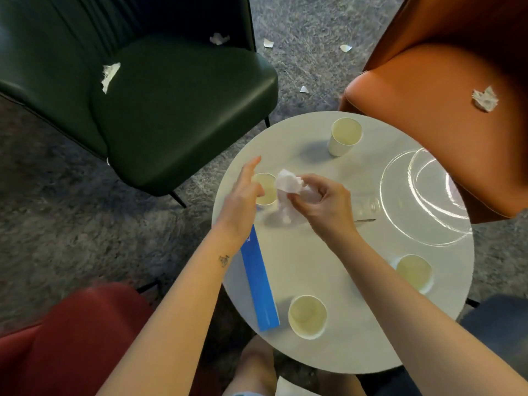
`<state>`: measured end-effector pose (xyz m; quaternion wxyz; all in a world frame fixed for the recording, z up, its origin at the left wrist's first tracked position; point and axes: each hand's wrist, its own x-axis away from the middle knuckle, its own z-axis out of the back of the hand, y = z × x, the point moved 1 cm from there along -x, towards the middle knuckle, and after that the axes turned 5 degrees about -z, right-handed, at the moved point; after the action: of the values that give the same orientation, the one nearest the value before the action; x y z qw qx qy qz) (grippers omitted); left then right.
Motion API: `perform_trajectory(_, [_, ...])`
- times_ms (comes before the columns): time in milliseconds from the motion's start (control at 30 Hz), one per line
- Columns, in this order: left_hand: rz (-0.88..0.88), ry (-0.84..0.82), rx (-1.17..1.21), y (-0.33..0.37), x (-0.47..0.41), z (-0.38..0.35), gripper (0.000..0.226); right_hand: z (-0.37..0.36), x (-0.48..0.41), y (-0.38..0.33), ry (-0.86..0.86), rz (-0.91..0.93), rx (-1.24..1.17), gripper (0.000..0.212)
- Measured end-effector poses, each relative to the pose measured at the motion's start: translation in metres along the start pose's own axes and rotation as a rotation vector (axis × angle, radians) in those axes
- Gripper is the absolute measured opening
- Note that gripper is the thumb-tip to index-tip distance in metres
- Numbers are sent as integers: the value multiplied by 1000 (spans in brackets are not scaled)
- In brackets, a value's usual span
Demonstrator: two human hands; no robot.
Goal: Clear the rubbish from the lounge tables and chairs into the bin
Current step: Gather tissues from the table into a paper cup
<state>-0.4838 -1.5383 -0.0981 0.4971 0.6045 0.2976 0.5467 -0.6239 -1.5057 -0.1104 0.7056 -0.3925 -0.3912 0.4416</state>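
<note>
Here the right hand grips a crumpled tissue; the left hand, fingers spread, half-hides a cup.

Single head-worn view, looking steeply down, close over round table

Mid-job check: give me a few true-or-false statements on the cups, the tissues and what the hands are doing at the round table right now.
1. Four paper cups stand upright on the round table. True.
2. The right hand holds a crumpled tissue. True.
3. The left hand grips the blue box. False: it is open, beside the cup.
4. The green chair has no litter. False: two tissue scraps lie on it.
5. A crumpled tissue lies on the orange chair. True.
</note>
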Motion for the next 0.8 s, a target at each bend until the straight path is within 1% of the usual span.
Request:
perform_trajectory(33, [-9, 68, -139, -5, -8, 13, 43, -1, -6, 2, 54, -19, 23, 22])
perform_trajectory(100, [18, 148, -403, -17, -23, 34, 44, -3, -17, 6, 118, -47, 45, 22])
perform_trajectory(167, [18, 119, -562, -28, -34, 44, 55, -11, -27, 9, 125, -47, 72, 26])
perform_trajectory(233, [-8, 46, -623, -39, -42, 45, 66, -23, -34, 12, 123, -8, 102, 31])
perform_trajectory(300, [-14, -31, -633, -49, -50, 41, 76, -38, -41, 14, 131, 55, 91, 29])
perform_trajectory(367, [-26, -73, -635, -57, -57, 35, 81, -52, -46, 18, 131, 93, 97, 22])
perform_trajectory(467, [-52, -85, -601, -63, -65, 29, 78, -67, -54, 28, 86, 115, 221, 17])
perform_trajectory(633, [-56, -101, -508, -67, -72, 28, 65, -78, -58, 37, -161, 152, 420, 19])
perform_trajectory(667, [-53, -105, -497, -68, -72, 28, 64, -78, -58, 39, -199, 172, 472, 19])
perform_trajectory(733, [-61, -117, -507, -69, -73, 28, 60, -76, -58, 41, -255, 212, 711, 22])
perform_trajectory(767, [-70, -123, -519, -69, -74, 28, 59, -75, -58, 41, -278, 215, 830, 27])
perform_trajectory(800, [-76, -130, -531, -69, -75, 28, 60, -74, -60, 42, -307, 205, 896, 36])
